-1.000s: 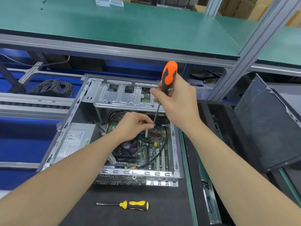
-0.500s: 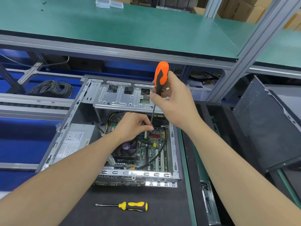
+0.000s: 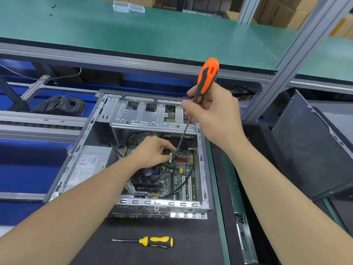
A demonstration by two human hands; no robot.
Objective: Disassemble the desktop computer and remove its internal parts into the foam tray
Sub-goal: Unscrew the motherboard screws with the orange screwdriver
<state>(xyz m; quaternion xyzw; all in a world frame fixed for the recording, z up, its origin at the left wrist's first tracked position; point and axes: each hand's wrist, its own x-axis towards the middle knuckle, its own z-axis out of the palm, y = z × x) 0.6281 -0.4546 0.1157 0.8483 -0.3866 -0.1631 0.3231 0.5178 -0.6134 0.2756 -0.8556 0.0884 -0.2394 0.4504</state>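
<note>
Screwdriver [image 3: 207, 79] tip unclear nr left hand [image 3: 152, 152] fingers [image 3: 169, 147].

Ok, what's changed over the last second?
The handle of the orange screwdriver tipped left, then swung back right, gripped throughout by the right hand; its tip kept to one spot on the motherboard. Nothing taken or released. Left hand beside the tip, yellow screwdriver and computer case stayed put.

You're at a bench [image 3: 191, 251] in an electronics workshop or factory line. Beyond the fingers of your right hand [image 3: 215, 115] runs a green-matted shelf [image 3: 152, 35] on aluminium posts [image 3: 288, 60], cardboard boxes [image 3: 277, 12] stacked behind; a cable coil [image 3: 61, 105] lies far left of them, a yellow screwdriver [image 3: 156, 241] nearer you.
</note>
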